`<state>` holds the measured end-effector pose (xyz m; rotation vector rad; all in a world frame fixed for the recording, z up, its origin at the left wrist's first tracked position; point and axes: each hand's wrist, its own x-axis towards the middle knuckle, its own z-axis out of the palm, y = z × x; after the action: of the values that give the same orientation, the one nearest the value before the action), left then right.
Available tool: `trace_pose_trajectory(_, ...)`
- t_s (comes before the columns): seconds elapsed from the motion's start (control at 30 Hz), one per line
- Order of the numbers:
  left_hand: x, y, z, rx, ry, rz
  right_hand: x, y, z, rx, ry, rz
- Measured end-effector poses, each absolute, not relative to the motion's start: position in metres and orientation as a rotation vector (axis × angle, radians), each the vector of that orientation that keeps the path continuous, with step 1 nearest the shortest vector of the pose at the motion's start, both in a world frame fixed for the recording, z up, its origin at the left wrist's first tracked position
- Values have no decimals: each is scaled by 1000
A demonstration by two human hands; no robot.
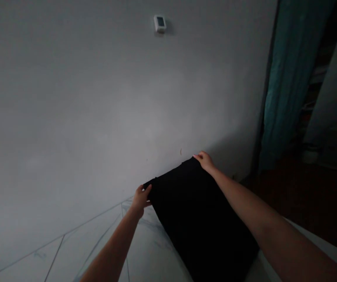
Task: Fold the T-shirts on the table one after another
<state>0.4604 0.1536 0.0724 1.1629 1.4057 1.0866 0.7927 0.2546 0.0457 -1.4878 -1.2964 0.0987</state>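
Note:
A black piece of cloth (203, 219), perhaps a garment, hangs stretched between my two hands. My left hand (140, 199) pinches its upper left corner, thumb in front. The upper right corner is gripped by my right hand (204, 160), held higher and farther right. Both arms reach forward over a pale patterned sheet (153, 243), and the cloth's lower part runs down over it past the bottom of the view. In the dim light no seams or print can be made out on the cloth.
A grey wall (98, 117) rises directly behind the cloth. On it is a small white device with a screen (160, 23). A teal curtain (285, 86) hangs at the right, beside a dark reddish floor (300, 196).

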Motion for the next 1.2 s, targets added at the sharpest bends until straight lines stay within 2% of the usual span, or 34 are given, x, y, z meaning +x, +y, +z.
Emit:
trace_pose_trajectory(0.13, 450, 182, 46, 1164, 1462, 1051, 786, 283, 26, -1585, -1349, 108)
trace_pose_trajectory(0.47, 449, 221, 22, 1400, 1722, 967, 780, 309, 24, -1838, -1401, 48)
trace_pose_trajectory(0.83, 453, 225, 20, 1749, 2025, 841, 784, 308, 18, -2045, -1458, 45)
trace_pose_trajectory(1.2, 455, 220, 19, 1733, 2061, 758, 802, 297, 6, -2152, -1561, 301)
